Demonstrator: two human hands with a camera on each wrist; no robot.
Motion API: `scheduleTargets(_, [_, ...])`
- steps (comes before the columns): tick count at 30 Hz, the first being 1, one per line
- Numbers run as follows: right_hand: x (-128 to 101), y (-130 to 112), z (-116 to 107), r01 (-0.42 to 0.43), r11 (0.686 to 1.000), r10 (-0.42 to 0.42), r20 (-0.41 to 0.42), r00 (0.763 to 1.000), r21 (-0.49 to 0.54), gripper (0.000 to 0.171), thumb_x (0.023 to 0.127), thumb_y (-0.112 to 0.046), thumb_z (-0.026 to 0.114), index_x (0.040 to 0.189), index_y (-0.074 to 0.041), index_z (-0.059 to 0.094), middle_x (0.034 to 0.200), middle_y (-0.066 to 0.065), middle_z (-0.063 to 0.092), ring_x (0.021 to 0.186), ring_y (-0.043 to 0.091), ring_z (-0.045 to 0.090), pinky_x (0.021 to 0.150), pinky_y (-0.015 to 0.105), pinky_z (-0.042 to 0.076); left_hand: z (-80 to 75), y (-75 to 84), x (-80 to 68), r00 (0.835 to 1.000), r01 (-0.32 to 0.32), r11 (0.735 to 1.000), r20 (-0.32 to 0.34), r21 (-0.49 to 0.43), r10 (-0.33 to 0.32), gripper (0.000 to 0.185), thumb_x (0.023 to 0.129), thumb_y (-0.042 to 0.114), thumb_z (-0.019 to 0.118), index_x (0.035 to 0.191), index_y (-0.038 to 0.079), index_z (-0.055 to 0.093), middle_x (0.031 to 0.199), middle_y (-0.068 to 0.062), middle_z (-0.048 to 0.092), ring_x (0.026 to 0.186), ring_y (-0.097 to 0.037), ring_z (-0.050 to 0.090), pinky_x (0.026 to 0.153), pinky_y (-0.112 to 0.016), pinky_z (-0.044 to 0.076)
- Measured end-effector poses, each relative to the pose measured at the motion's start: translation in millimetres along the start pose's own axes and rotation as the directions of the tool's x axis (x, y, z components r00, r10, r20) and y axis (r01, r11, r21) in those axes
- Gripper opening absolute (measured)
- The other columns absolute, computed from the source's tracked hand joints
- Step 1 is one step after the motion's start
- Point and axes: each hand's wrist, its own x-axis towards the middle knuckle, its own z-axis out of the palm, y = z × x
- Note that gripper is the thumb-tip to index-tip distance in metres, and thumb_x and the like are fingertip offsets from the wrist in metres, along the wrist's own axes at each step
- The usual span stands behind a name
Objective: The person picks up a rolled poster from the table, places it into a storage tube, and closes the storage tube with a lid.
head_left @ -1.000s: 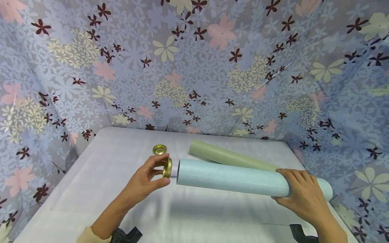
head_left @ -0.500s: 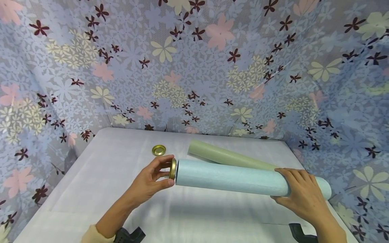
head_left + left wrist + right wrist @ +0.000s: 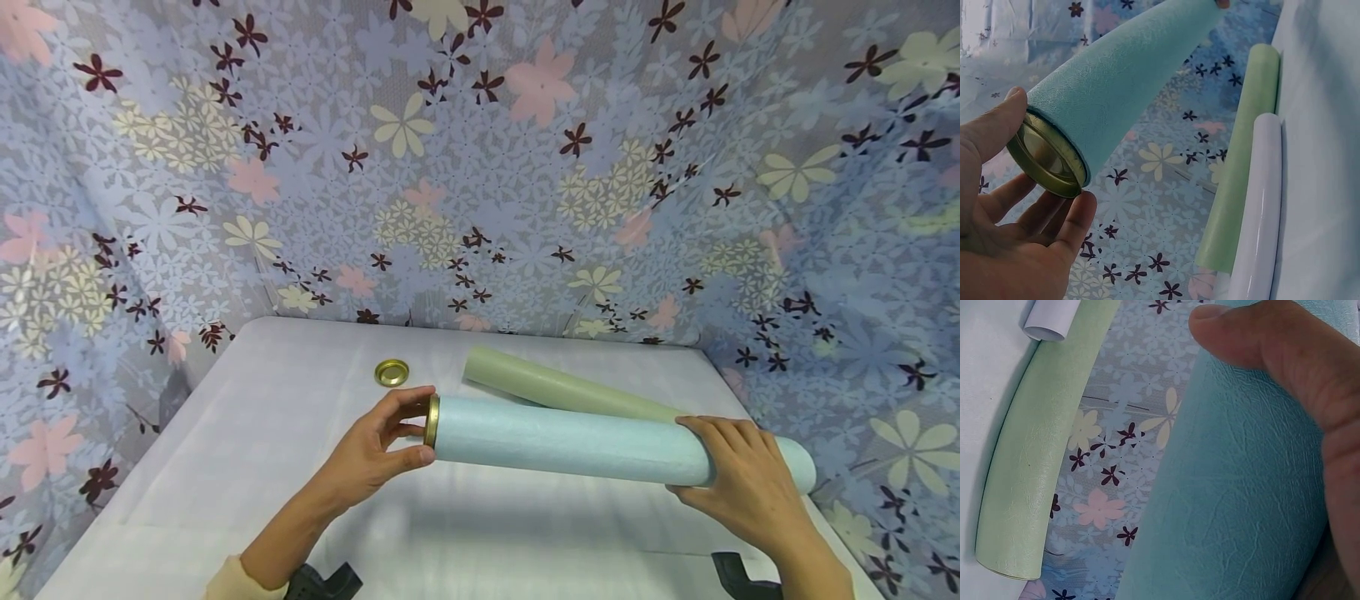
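1. Hands hold a blue tube level above the table, one at each end.
2. Left hand has thumb and fingers curled round a gold cap, which sits on the tube's left end.
3. Right hand wraps the tube near its right end, thumb across the top.
4. Green tube lies on the table just behind; the left wrist view shows a white tube beside it.
5. Second cap lies on the table near the left hand.

Light blue tube, gold cap, pale green tube, floral curtain.
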Motion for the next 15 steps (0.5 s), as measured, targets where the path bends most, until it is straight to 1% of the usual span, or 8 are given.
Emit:
scheduleTargets(4, [0.0, 0.1, 0.3, -0.001, 1.000, 0.001, 0.001, 1.000, -0.001, 0.088, 0.044, -0.037, 0.090, 0.121, -0.013, 0.057, 0.113, 0.011, 0.060, 0.097, 0.032, 0.050, 0.081, 0.051, 0.035, 0.4, -0.3, -0.3, 1.000, -0.009, 1.000, 0.000, 0.006, 0.009, 0.064, 0.085, 0.013, 0.069, 0.140, 0.023, 0.039, 0.138, -0.007, 0.045, 0.122, -0.010, 0.049, 0.101, -0.025, 0.044])
scheduleTargets(6, [0.2, 0.0, 0.4, 0.000, 1.000, 0.000, -0.002, 1.000, -0.004, 0.089, 0.041, -0.031, 0.090, 0.121, -0.012, 0.057, 0.113, 0.012, 0.060, 0.097, 0.033, 0.050, 0.081, 0.051, 0.035, 0.4, -0.4, -0.5, 1.000, -0.016, 1.000, -0.001, 0.009, 0.016, 0.064, 0.085, 0.013, 0.069, 0.140, 0.023, 0.039, 0.138, -0.007, 0.045, 0.122, -0.010, 0.049, 0.101, -0.025, 0.044])
scheduleTargets(8, [0.4, -0.2, 0.4, 0.001, 1.000, -0.001, -0.003, 1.000, -0.006, 0.089, 0.040, -0.029, 0.091, 0.121, -0.012, 0.057, 0.113, 0.012, 0.060, 0.097, 0.033, 0.050, 0.080, 0.051, 0.035, 0.2, -0.7, -0.8, 1.000, -0.019, 1.000, -0.001, 0.010, 0.019, 0.064, 0.085, 0.013, 0.069, 0.140, 0.023, 0.039, 0.137, -0.007, 0.045, 0.121, -0.010, 0.049, 0.101, -0.024, 0.044])
scheduleTargets(15, [1.0, -1.5, 0.9, 0.001, 1.000, -0.001, -0.002, 1.000, -0.006, 0.090, 0.039, -0.030, 0.091, 0.121, -0.012, 0.057, 0.113, 0.012, 0.060, 0.096, 0.033, 0.050, 0.077, 0.049, 0.035, -0.4, -1.7, -2.1, 1.000, -0.018, 1.000, -0.005, 0.004, 0.018, 0.064, 0.085, 0.012, 0.069, 0.141, 0.024, 0.040, 0.137, -0.007, 0.045, 0.121, -0.013, 0.049, 0.100, -0.024, 0.045])
